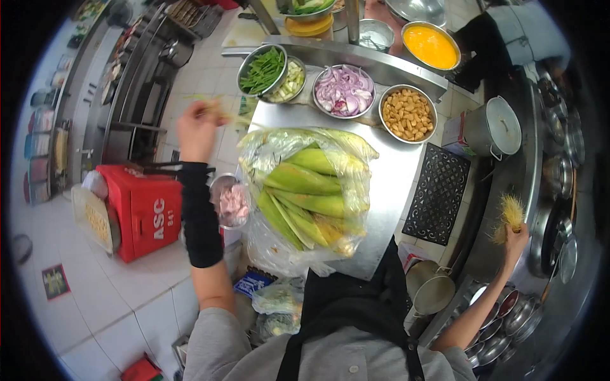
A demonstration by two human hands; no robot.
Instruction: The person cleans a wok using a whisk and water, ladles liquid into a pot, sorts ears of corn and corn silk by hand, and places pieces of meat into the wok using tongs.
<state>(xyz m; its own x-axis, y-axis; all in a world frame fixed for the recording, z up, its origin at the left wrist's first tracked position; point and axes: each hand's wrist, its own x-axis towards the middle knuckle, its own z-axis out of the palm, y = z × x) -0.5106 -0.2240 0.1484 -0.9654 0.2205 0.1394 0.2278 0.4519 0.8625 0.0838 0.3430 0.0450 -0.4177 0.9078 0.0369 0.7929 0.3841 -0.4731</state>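
Observation:
My right hand (516, 240) is stretched far out to the right, its fingers closed on a tuft of corn silk (511, 213), fine and yellow. My left hand (198, 134), above a black sleeve band, is raised left of the table. Its fingers are curled around thin pale yellow-green strands (219, 114), smeared by motion. Between the hands, ears of corn (305, 181) in green husks lie in an opened clear plastic bag (359, 184) on the steel table (391, 181).
Along the table's far side stand bowls of green beans (262, 71), sliced onions (344, 91) and brown chunks (408, 114). A bowl of pale pink meat (232, 204) is at the left edge. A red box (140, 209) stands left; a lidded pot (494, 130) stands right.

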